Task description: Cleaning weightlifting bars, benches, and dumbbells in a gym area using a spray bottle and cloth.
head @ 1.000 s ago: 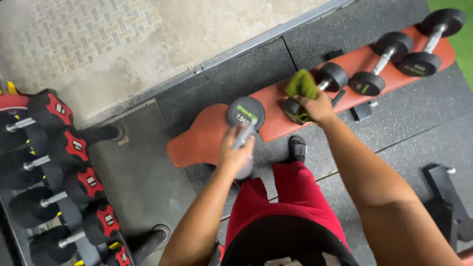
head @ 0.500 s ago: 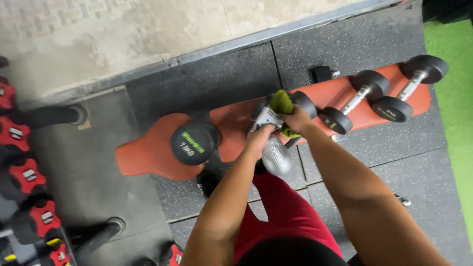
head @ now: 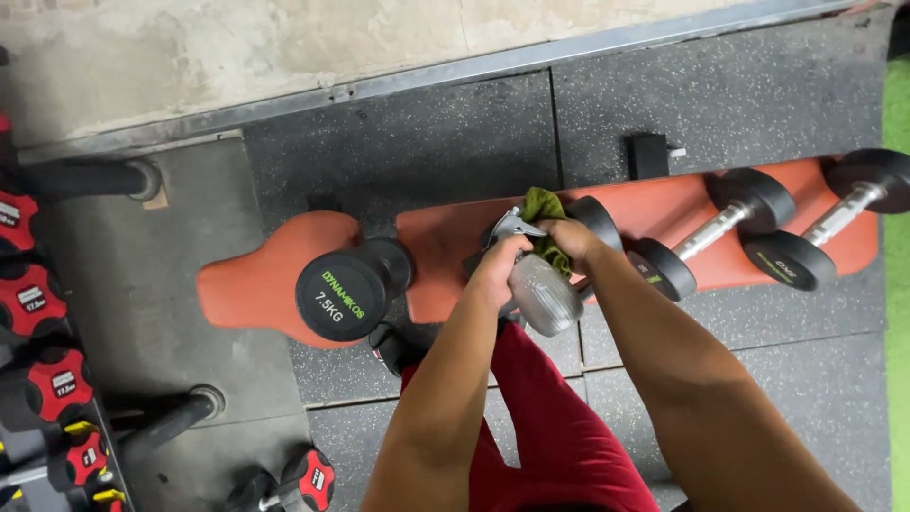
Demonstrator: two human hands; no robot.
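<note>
My left hand (head: 500,264) grips a grey spray bottle (head: 545,296) by its trigger head, tilted over the orange-red bench pad (head: 445,242). My right hand (head: 572,239) presses a green cloth (head: 542,203) against a black dumbbell (head: 597,216) lying on the bench; both hands touch there. A black dumbbell (head: 346,289) stands on end at the gap between the two bench pads, left of my hands. Two more black dumbbells (head: 725,223) (head: 839,216) with silver handles lie further right on the bench.
A rack of black dumbbells with red end caps (head: 43,379) runs along the left edge, with its feet (head: 171,422) on the speckled rubber floor (head: 758,379). A bare concrete strip (head: 237,47) lies beyond a metal edge. Green turf (head: 899,284) borders the right. My red shorts (head: 550,427) are below.
My left hand carried the spray bottle from the upright dumbbell rightward to my right hand, which keeps the cloth on the lying dumbbell. The view shifted to the right along the bench.
</note>
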